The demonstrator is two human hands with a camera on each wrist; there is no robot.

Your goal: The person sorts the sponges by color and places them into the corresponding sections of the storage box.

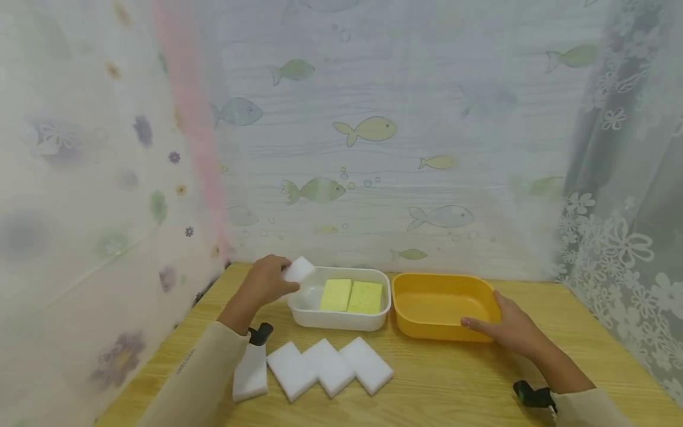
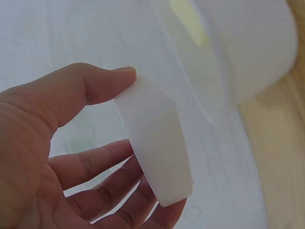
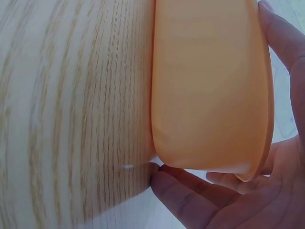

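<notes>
My left hand pinches a white sponge block between thumb and fingers. It is raised above the left end of a white plastic container. Two yellow sponges lie side by side inside that container. In the left wrist view the held white sponge is tilted, apart from the container's wall. My right hand grips the right end of an orange-yellow container, its thumb at the front rim. In the right wrist view, fingers curve around the end of this container.
Three white sponges lie in an overlapping row at the front of the wooden table. Another white sponge stands left of them, partly behind my left forearm. A fish-patterned curtain hangs behind the containers.
</notes>
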